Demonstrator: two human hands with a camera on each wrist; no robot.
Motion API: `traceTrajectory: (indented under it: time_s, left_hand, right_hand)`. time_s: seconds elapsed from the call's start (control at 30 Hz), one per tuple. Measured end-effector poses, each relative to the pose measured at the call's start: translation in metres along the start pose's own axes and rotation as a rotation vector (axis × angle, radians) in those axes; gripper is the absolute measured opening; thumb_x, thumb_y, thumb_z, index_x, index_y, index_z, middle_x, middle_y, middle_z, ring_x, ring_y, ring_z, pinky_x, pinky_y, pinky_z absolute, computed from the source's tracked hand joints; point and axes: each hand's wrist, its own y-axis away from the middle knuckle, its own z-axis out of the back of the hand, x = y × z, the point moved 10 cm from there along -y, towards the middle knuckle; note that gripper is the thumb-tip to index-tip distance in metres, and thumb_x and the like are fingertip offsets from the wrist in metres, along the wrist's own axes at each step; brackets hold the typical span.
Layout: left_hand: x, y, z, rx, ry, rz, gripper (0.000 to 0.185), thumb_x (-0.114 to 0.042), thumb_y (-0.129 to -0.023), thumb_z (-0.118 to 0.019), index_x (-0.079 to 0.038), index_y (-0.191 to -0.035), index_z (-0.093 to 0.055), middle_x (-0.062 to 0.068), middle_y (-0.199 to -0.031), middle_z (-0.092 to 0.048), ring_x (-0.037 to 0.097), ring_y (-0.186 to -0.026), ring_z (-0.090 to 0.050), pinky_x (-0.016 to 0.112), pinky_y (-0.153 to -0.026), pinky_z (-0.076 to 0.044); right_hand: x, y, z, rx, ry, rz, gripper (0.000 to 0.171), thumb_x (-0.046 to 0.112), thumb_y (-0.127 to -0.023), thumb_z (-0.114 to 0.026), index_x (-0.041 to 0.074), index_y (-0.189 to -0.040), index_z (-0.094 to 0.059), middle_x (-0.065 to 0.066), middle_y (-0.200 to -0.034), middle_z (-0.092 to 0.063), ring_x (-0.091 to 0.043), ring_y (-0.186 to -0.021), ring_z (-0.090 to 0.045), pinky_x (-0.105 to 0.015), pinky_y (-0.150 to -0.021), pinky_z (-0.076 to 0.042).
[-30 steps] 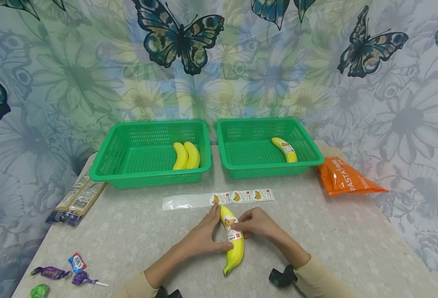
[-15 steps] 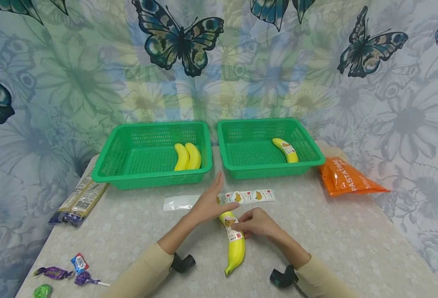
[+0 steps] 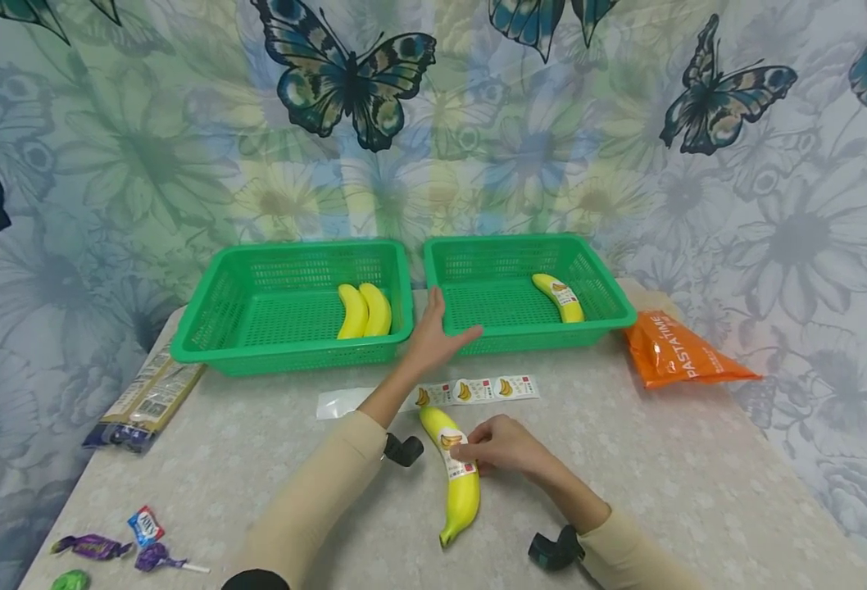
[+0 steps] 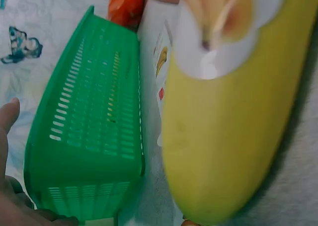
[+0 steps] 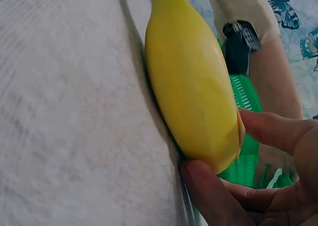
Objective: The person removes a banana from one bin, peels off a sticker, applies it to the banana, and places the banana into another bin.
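Observation:
A yellow banana lies on the table, a white banana-picture sticker wrapped over its middle. My right hand pinches this banana at the sticker, thumb on top and fingers against its side; the right wrist view shows the fingertips at the sticker's edge. Stretched forward, my left hand has its thumb apart from the fingers, over the gap between two green baskets, overlapping the right basket in the head view. Behind the banana lies a strip of stickers, partly covered by my left forearm.
Two plain bananas lie in the left basket; a stickered banana is in the right one. An orange pasta bag sits at right, a flat packet at left. Wrapped candies and a lollipop lie front left.
My left hand has let go of the banana and moved forward, past the sticker strip, to the baskets. The right hand has stayed on the banana.

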Motion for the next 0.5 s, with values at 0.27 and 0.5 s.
traceTrajectory:
  time_s: [0.27,0.5]
  left_hand:
    - [0.005,-0.024,-0.002,-0.030,-0.048,0.017,0.110,-0.066,-0.086,-0.058,-0.011,-0.157,0.004,0.006,-0.166,0.006,0.034,-0.152,-0.012,0.055,-0.120,-0.023]
    - [0.006,-0.031,-0.003,-0.061,-0.081,0.008,0.108,-0.065,-0.084,-0.060,-0.010,-0.158,-0.004,0.006,-0.166,0.000,0.032,-0.151,-0.016,0.054,-0.119,-0.026]
  right_hand:
    - [0.001,0.000,0.000,-0.023,0.003,0.016,0.035,0.037,-0.076,-0.081,0.005,-0.089,-0.074,-0.001,-0.071,-0.068,-0.013,-0.060,-0.063,-0.025,-0.056,-0.051]
    - [0.000,0.000,0.002,-0.058,-0.007,-0.009,0.040,0.038,-0.075,-0.082,0.003,-0.094,-0.072,-0.002,-0.074,-0.069,-0.014,-0.061,-0.063,-0.025,-0.056,-0.051]
